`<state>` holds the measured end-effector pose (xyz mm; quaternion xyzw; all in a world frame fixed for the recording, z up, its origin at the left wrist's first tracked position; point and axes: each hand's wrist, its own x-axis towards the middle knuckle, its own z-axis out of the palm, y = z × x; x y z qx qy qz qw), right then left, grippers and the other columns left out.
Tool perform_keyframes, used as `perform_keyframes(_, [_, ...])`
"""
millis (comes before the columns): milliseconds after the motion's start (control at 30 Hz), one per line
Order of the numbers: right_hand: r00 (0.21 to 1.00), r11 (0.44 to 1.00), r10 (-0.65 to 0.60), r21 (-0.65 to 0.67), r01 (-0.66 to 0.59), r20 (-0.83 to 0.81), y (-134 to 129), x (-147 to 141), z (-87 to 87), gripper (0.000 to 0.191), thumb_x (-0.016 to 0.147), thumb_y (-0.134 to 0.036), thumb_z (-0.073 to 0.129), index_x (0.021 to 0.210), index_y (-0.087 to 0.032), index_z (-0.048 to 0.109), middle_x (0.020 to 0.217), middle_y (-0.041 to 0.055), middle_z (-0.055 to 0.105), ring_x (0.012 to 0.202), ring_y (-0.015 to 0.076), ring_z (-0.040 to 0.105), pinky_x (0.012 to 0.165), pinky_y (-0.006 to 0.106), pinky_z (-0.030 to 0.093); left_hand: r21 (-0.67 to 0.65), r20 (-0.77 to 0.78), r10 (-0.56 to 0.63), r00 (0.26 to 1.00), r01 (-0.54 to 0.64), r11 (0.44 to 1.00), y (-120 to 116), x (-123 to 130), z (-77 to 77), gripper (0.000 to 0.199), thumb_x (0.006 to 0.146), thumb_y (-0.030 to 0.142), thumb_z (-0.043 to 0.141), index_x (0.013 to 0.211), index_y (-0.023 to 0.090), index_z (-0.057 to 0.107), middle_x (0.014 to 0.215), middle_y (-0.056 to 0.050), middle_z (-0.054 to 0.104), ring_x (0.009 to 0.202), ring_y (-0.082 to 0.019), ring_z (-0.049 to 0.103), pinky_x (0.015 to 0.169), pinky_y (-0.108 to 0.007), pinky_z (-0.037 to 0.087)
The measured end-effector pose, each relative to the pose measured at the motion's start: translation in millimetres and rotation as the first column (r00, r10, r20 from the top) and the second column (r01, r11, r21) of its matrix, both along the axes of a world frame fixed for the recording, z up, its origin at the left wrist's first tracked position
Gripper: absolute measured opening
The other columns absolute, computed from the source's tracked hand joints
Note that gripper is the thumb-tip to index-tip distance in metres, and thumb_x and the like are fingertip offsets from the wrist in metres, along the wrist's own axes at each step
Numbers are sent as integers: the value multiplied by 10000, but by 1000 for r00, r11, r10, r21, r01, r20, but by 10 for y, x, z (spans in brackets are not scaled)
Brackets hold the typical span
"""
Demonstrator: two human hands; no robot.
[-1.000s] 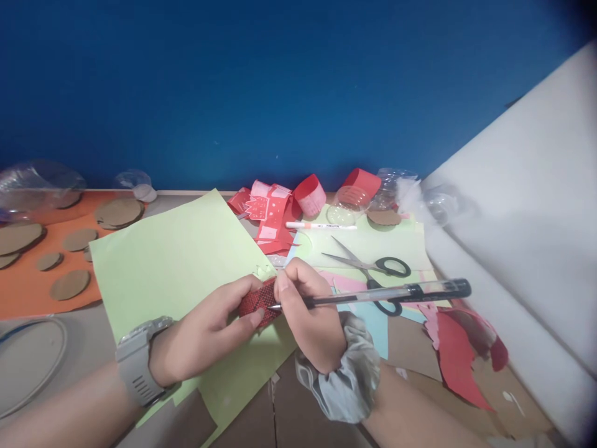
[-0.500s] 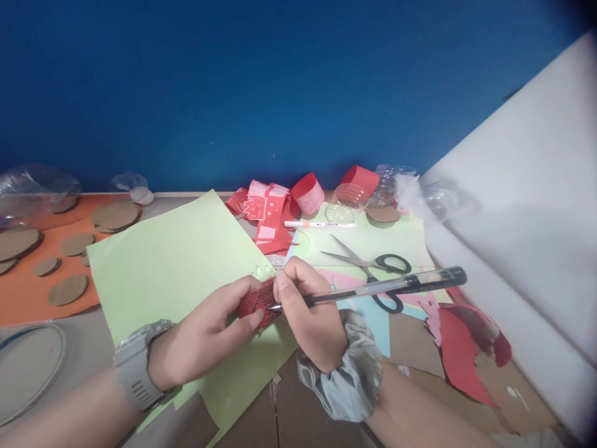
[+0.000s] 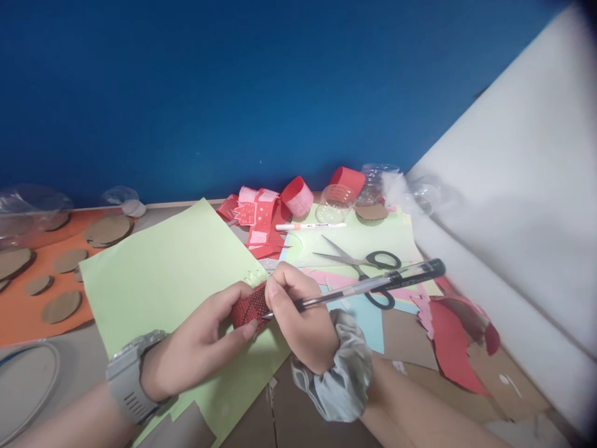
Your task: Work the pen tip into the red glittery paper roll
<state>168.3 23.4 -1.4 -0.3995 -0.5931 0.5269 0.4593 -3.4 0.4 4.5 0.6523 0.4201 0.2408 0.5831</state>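
A small red piece with a dark crosshatched pattern is pinched between the thumb and fingers of my left hand, above a light green sheet. My right hand grips a black-and-clear pen, whose tip points left and meets the right part of the patterned piece. The fingertips of my right hand are at that piece's right edge. Small jagged green cutouts lie just behind it. Black-handled scissors rest spread apart behind the pen.
Red and pink paper shapes, a white marker and clear plastic cups lie toward the blue wall. Cardboard discs sit on orange paper at left. Red paper and a white panel are at right.
The view has shifted slightly, so most things appear a little further left. The pen is tilted a little differently, with its tip still at the patterned piece. Both hands keep their holds.
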Motion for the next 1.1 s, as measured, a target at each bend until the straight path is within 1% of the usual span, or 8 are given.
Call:
perform_keyframes(200, [1000,1000,16,8,-16,-3,4,-6,44,258,838,-150,462,628,-218,327,558,-67,310,514,85,301,488,240,273,-4,-5,6,1000,-6,1000,27,20,18,190,1000,354,434,1017,178,505,856,-7,485,780,-167,440,715,-271,391])
perform_keyframes(333, [1000,1000,14,16,-14,17,-2,2,24,262,852,-151,456,633,-217,328,559,-68,306,512,85,293,484,240,262,8,-1,8,1000,-8,1000,29,16,31,189,997,347,441,995,171,507,837,-2,472,762,-160,431,701,-263,387])
perform_keyframes(467, [999,1000,29,9,-29,26,-8,12,6,250,872,-154,435,645,-215,349,568,-62,318,535,94,312,504,245,277,-1,16,8,1000,-8,1000,20,13,28,185,997,341,438,994,168,504,833,-2,468,754,-157,427,688,-261,387])
perform_keyframes(633, [999,1000,22,8,-22,25,-8,4,23,268,861,-165,458,635,-218,324,557,-68,301,515,88,292,489,243,263,20,33,9,999,-9,1000,21,20,34,170,998,329,442,980,171,503,828,0,469,746,-152,424,683,-254,388])
perform_keyframes(767, [999,1000,13,10,-13,30,-5,1,28,248,861,-170,452,639,-215,351,568,-62,314,529,93,313,507,247,283,20,13,9,1000,-9,1000,27,24,44,167,993,324,445,982,168,504,821,-4,478,735,-153,432,668,-253,392])
perform_keyframes(867, [999,1000,20,4,-20,27,-3,4,18,254,856,-167,462,642,-216,337,566,-66,309,515,88,298,495,242,272,32,-5,12,1000,-12,999,28,20,38,166,993,321,440,971,170,505,816,-2,475,733,-152,431,669,-254,393])
perform_keyframes(1100, [999,1000,30,5,-30,21,-6,7,-11,252,897,-186,430,657,-215,358,577,-59,318,538,97,314,514,249,282,12,42,-1,999,1,1000,32,7,15,149,998,316,449,999,176,499,833,4,480,745,-146,431,671,-248,386])
